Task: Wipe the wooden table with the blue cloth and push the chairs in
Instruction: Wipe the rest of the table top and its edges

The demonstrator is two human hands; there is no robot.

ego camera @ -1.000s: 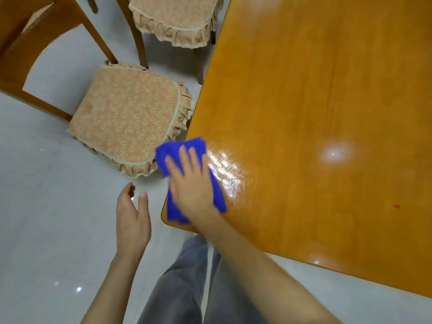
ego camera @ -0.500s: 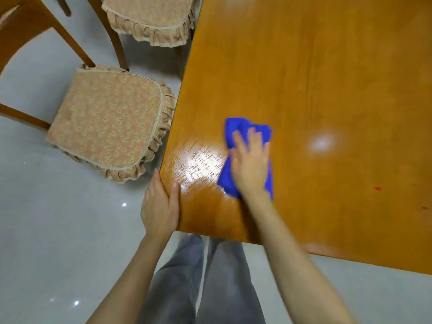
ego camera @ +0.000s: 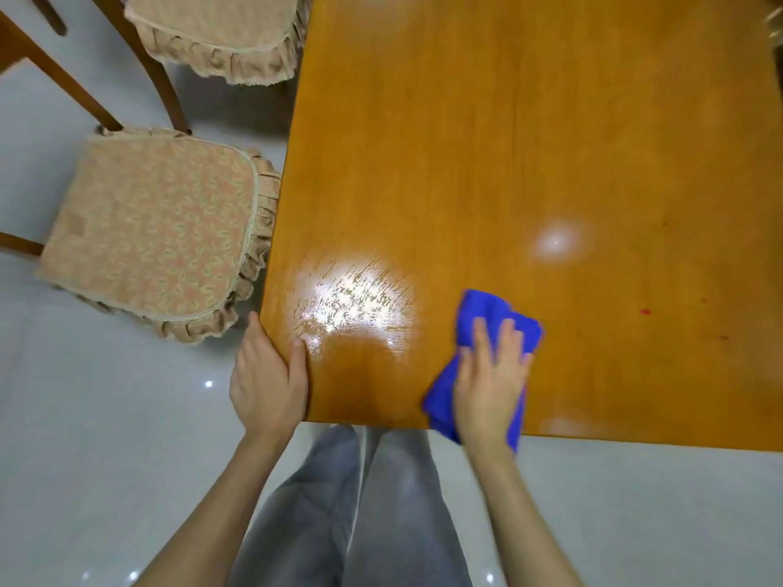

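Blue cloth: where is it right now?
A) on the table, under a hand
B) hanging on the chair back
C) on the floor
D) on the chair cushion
A: the blue cloth lies on the wooden table near its front edge, with the right hand pressed flat on top of it.

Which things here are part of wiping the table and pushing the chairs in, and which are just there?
Job: blue cloth under the right hand; wooden table, left hand resting on its corner; near chair; far chair.
Just there: tiled floor; grey trousers.
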